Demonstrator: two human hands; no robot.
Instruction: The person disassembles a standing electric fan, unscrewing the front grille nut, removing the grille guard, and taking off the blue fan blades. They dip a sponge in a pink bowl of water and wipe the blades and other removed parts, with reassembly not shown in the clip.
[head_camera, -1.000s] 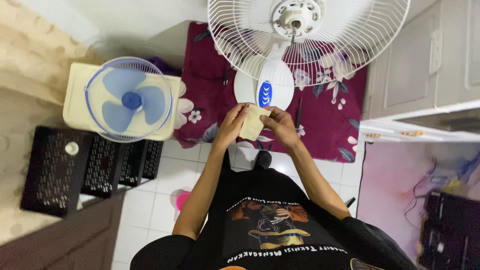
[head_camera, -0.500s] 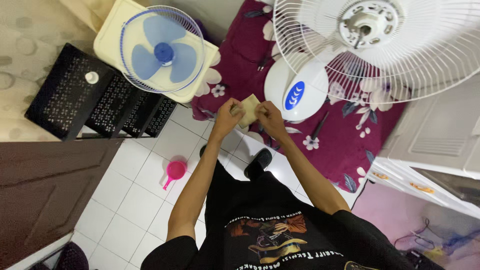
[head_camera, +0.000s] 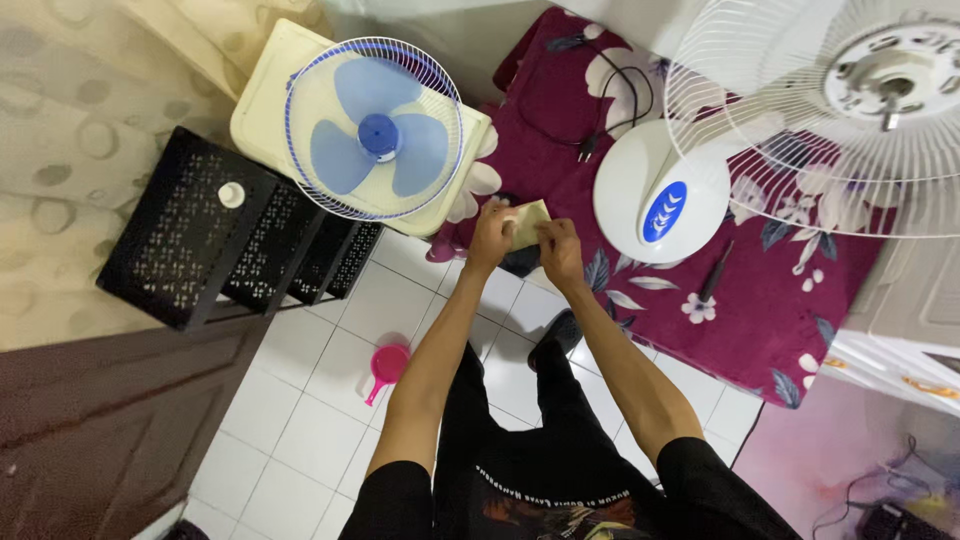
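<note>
Two bare forearms reach out from a black printed shirt (head_camera: 560, 500) over a floor of white tiles (head_camera: 300, 430), where a small pink scoop (head_camera: 385, 367) lies near the person's legs. Both hands meet over the edge of a bed or mattress covered with a maroon flowered cloth (head_camera: 760, 320): the left hand (head_camera: 490, 236) and the right hand (head_camera: 558, 250) each pinch an end of a small pale yellow folded cloth (head_camera: 528, 224), the fingers (head_camera: 497, 214) of both closed narrowly on it, so the cloth sits between the hands just above the near edge of the maroon cover. To the right on that cover stands the round white base (head_camera: 660, 205) of a pedestal fan with a blue oval panel, and its large white wire guard (head_camera: 850, 100) fills the upper right corner. A dark slim tool (head_camera: 712, 275) lies on the cover just beside the base, and a black cord with a plug (head_camera: 610, 110) curls farther back. To the left, beyond the hands, a small fan with blue blades (head_camera: 375, 130) rests on a cream box. Left of that stand black perforated crates (head_camera: 210, 245) with a small white cap on top, against a beige patterned curtain (head_camera: 70, 150). A dark brown wooden panel (head_camera: 110, 420) closes the lower left.
</note>
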